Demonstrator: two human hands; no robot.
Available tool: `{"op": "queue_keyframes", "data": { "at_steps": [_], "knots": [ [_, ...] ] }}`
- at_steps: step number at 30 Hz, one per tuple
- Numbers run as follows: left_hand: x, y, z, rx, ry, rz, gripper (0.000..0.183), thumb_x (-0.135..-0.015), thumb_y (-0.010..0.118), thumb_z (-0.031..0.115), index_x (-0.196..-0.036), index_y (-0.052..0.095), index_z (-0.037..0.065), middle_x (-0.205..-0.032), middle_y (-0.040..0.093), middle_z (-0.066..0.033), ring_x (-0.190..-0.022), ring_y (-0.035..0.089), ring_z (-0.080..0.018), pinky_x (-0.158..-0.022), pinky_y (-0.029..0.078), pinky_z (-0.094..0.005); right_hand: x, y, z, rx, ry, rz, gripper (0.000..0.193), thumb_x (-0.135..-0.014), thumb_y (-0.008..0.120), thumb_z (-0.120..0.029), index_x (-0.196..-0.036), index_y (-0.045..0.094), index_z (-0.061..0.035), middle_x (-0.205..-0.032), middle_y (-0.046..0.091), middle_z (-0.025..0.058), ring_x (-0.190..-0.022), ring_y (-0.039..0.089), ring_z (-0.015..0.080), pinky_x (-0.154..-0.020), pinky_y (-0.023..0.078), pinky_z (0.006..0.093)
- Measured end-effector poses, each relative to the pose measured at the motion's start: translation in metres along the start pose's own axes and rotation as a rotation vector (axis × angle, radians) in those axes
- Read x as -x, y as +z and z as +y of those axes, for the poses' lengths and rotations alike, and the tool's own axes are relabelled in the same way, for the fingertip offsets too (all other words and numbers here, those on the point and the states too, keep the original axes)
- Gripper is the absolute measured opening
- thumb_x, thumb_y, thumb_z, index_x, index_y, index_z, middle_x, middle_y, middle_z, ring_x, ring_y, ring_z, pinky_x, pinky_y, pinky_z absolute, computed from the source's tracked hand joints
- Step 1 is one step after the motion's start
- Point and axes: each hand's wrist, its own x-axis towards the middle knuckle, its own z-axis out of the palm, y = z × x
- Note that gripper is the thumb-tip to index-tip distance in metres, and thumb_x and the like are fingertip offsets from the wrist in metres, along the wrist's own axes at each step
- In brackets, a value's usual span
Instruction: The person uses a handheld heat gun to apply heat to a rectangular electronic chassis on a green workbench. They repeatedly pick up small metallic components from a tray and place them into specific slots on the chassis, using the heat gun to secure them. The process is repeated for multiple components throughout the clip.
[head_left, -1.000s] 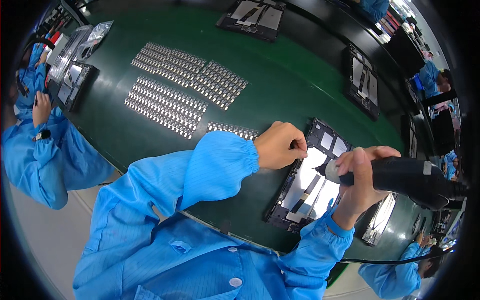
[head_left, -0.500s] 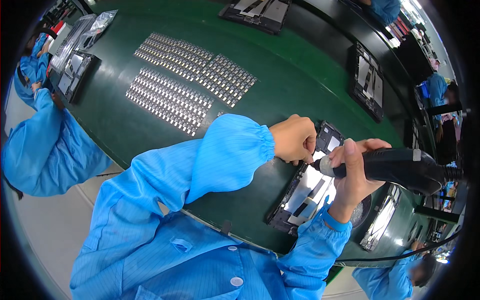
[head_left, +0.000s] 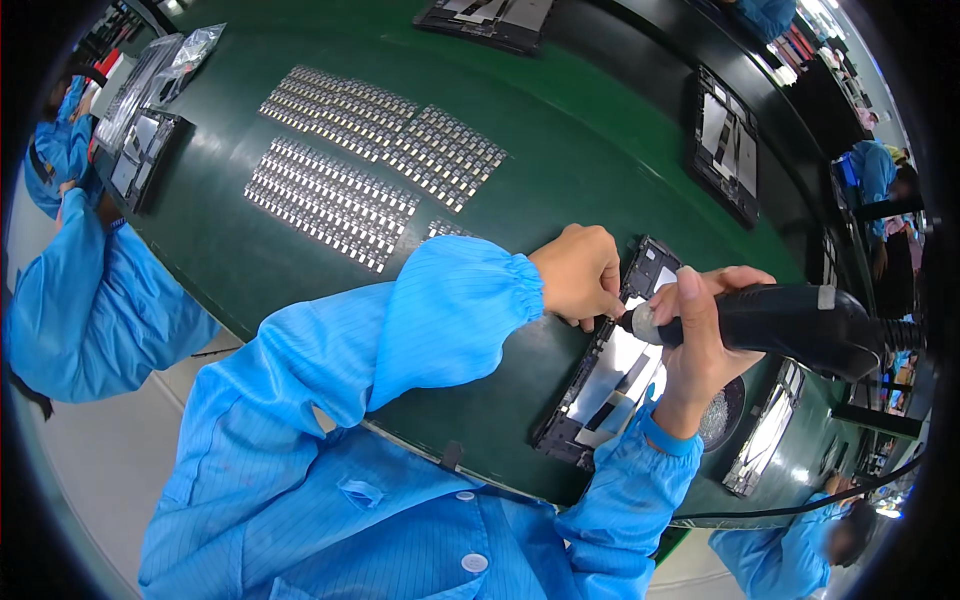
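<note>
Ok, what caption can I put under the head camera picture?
Right hand gripping a black handheld tool, left hand at the edge of a flat device.

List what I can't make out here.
In the head view:
Tip of the black power tool: lost against the left hand.
Whether the left hand pinches anything: too small and covered to tell.
Right part of the opened device: behind the right hand and right sleeve.
Bits in the dark dish: too small to identify.
Far device: cut off by the upper edge.

Electronics assembly workshop: green workbench (head_left: pixel 570 140), opened tablet-like devices (head_left: pixel 603 374), small parts (head_left: pixel 330 205) in rows, blue-smocked co-workers (head_left: pixel 100 315).
</note>
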Motion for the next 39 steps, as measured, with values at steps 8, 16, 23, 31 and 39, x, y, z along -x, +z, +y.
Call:
{"op": "queue_keyframes", "data": {
  "at_steps": [8,16,23,31,39],
  "knots": [
    [-0.001,0.001,0.001,-0.004,-0.017,0.006,0.011,-0.076,0.068,0.004,-0.073,0.063,-0.006,-0.067,0.065,-0.0139,-0.056,0.066,-0.0161,-0.045,0.052,-0.0257,0.000,-0.002,0.000,0.032,0.011,-0.012,0.037,-0.074,0.068,0.010,-0.098,0.043,-0.0025,-0.061,0.057,0.0096,-0.051,0.056,0.0149,-0.052,0.049,0.0282],
    [-0.003,0.001,-0.003,0.024,-0.017,-0.007,0.012,-0.076,0.067,0.003,-0.074,0.063,-0.007,-0.068,0.065,-0.0138,-0.057,0.066,-0.0162,-0.046,0.052,-0.0258,0.000,0.000,0.002,-0.003,0.014,-0.015,0.037,-0.075,0.066,0.011,-0.099,0.042,-0.0032,-0.061,0.056,0.0084,-0.050,0.056,0.0146,-0.053,0.049,0.0282],
    [-0.004,0.000,-0.005,0.031,-0.011,-0.008,0.013,-0.076,0.068,0.004,-0.076,0.062,-0.008,-0.069,0.065,-0.0147,-0.057,0.066,-0.0166,-0.046,0.053,-0.0264,-0.001,0.001,0.001,0.014,0.006,-0.018,0.037,-0.075,0.065,0.012,-0.098,0.041,-0.0035,-0.060,0.055,0.0081,-0.049,0.055,0.0149,-0.052,0.049,0.0281],
    [-0.005,0.000,-0.012,0.054,0.037,0.047,0.029,-0.073,0.070,0.004,-0.090,0.056,-0.014,-0.066,0.065,-0.0188,-0.052,0.065,-0.0188,-0.045,0.052,-0.0278,0.005,0.007,0.006,0.099,-0.033,-0.057,0.036,-0.075,0.065,0.012,-0.096,0.040,-0.0040,-0.062,0.053,0.0076,-0.051,0.055,0.0138,-0.052,0.048,0.0258],
    [-0.007,0.001,-0.012,0.000,0.053,0.003,0.028,-0.074,0.070,0.008,-0.088,0.058,-0.013,-0.065,0.065,-0.0175,-0.052,0.065,-0.0184,-0.046,0.052,-0.0290,0.011,0.009,0.004,0.110,-0.060,-0.002,0.036,-0.076,0.063,0.011,-0.098,0.039,-0.0045,-0.063,0.055,0.0090,-0.053,0.056,0.0140,-0.053,0.048,0.0261]
  ]
}}
